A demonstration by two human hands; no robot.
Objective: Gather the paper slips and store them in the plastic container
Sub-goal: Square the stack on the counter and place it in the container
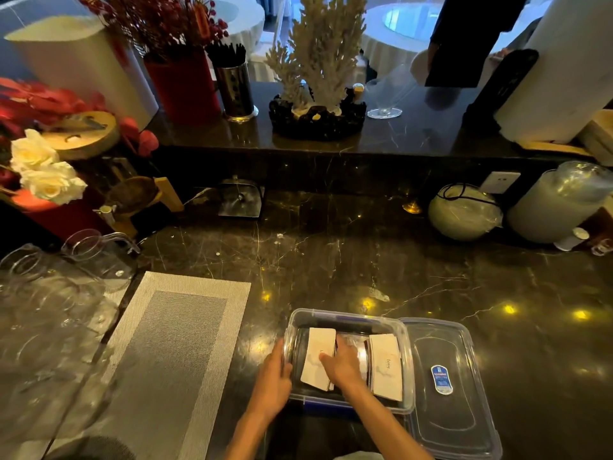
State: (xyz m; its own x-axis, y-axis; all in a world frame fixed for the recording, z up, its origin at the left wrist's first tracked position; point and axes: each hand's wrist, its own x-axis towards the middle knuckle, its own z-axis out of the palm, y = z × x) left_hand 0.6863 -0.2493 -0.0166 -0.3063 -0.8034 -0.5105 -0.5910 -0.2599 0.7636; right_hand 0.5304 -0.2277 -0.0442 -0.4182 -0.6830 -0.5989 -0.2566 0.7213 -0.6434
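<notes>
On my feed, the clear plastic container [348, 316] sits on the dark marble counter [365, 254] with two stacks inside. The right hand [343, 363] is down in it and holds the left stack of paper slips [320, 346], thumb on top, fingers at its right edge. The right stack [386, 363] lies apart from it. The left hand [273, 376] rests flat against the outer left wall. The lid [454, 410] lies just beside the container on the right, and a woven placemat [175, 353] is off to the left.

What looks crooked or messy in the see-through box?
The left stack of paper slips in the plastic container sits tilted, while the right stack lies straighter. The right hand touches the tilted stack. Nothing looks spilled or torn.
</notes>
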